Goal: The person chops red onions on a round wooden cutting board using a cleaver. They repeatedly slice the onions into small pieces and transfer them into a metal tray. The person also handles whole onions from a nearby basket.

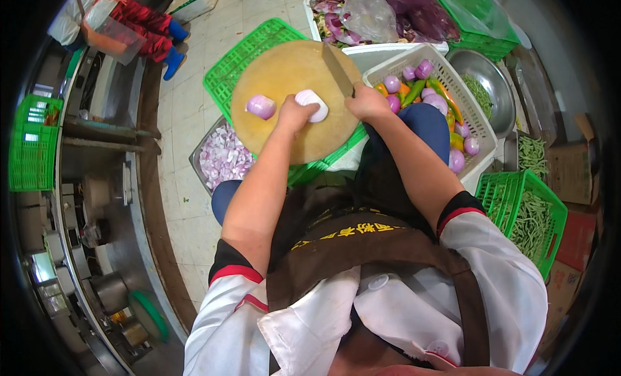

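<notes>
On a round chopping board [301, 70] lie two peeled red onion pieces. My left hand [296, 115] grips the paler onion piece [312, 106], its thumb and fingers around it. Left of that hand rests another red onion piece [261, 107], untouched. My right hand [367, 102] is closed on the handle of a kitchen knife [338, 70], whose blade lies over the board's right part, apart from the onion. The board sits on a green plastic crate [233, 68]. Beside it, at the lower left, a metal tray [195, 158] holds chopped red onion [224, 155].
A white plastic basket [478, 160] of onions and peppers stands right of the board. Beyond are a foam box [331, 41] of peelings, a steel bowl [504, 97] and a green basket [560, 230] of green beans. Another person in blue boots [172, 63] stands at the upper left.
</notes>
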A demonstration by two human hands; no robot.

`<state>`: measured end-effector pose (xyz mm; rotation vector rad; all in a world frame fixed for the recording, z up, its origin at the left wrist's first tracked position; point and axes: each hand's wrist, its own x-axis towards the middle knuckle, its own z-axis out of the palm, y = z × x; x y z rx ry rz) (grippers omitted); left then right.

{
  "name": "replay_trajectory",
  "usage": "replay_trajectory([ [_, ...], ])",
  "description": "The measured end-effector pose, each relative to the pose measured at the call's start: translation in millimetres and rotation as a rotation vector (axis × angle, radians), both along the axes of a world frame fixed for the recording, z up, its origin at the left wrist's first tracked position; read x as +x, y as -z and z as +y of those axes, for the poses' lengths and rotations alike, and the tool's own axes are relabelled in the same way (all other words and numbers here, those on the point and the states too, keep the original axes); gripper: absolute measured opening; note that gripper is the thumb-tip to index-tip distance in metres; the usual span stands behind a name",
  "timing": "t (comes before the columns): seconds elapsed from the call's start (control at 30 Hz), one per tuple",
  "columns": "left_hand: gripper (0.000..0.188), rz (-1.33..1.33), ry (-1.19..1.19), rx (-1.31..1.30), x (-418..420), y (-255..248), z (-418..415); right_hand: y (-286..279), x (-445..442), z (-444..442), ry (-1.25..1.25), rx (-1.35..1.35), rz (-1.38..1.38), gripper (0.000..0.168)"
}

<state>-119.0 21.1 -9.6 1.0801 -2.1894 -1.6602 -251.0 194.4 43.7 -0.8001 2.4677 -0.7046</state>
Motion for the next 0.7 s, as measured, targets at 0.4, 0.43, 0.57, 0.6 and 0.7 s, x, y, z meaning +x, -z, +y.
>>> replay_trajectory([
  [0.4,0.054,0.014,0.112,-1.272,89,-15,38,-2,-4,0,-0.074,0.025,0.066,0.037],
  [0.43,0.055,0.033,0.153,-1.204,95,-22,51,-2,-4,2,-0.084,0.027,0.075,0.037],
  [0.57,0.054,0.179,0.201,-1.049,115,-17,60,-5,6,0,-0.131,-0.019,0.101,0.034],
  [0.6,0.046,0.218,0.113,-0.993,117,-12,57,-8,12,0,-0.172,-0.012,0.119,0.033],
  [0.7,0.040,0.171,-0.051,-0.686,122,3,46,-9,30,-6,-0.328,0.053,0.171,0.030],
])
